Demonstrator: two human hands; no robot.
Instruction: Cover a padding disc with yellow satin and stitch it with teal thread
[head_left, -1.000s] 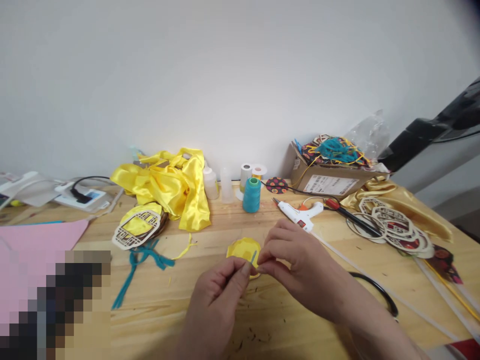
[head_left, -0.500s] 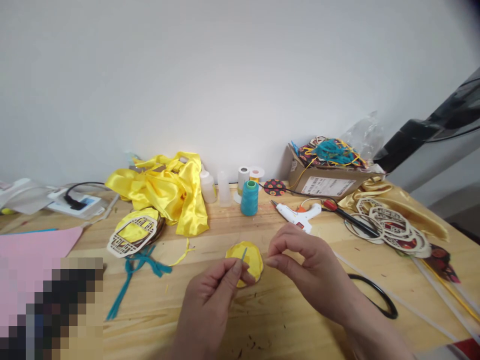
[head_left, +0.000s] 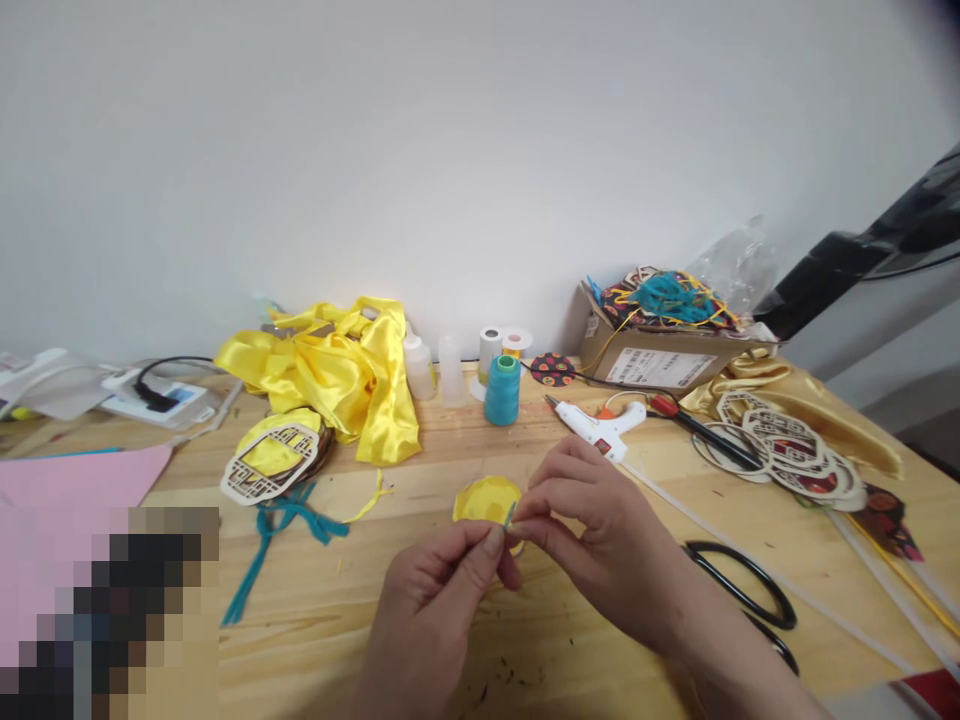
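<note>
My left hand (head_left: 442,605) is closed, thumb against forefinger, on a short thin teal strip (head_left: 511,515) whose free end points up. My right hand (head_left: 600,535) is pinched shut, its fingertips beside that strip; anything held between them is too small to make out. Just behind both hands a round yellow fabric piece (head_left: 484,497) lies on the wooden table, partly covered by my fingers. Beyond it stands a teal thread cone (head_left: 502,392). A white glue gun (head_left: 600,430) lies past my right hand.
Black-handled scissors (head_left: 750,580) lie by my right forearm. At left are yellow satin (head_left: 322,375), wooden lattice frames (head_left: 270,465) and teal cords (head_left: 255,560). A cardboard box (head_left: 652,352) and more frames (head_left: 795,455) are at right. Bottles (head_left: 418,370) stand along the wall.
My right hand has moved left and met the left hand's fingertips at the teal strip. My left hand has shifted slightly right. More of the scissors' handles now shows.
</note>
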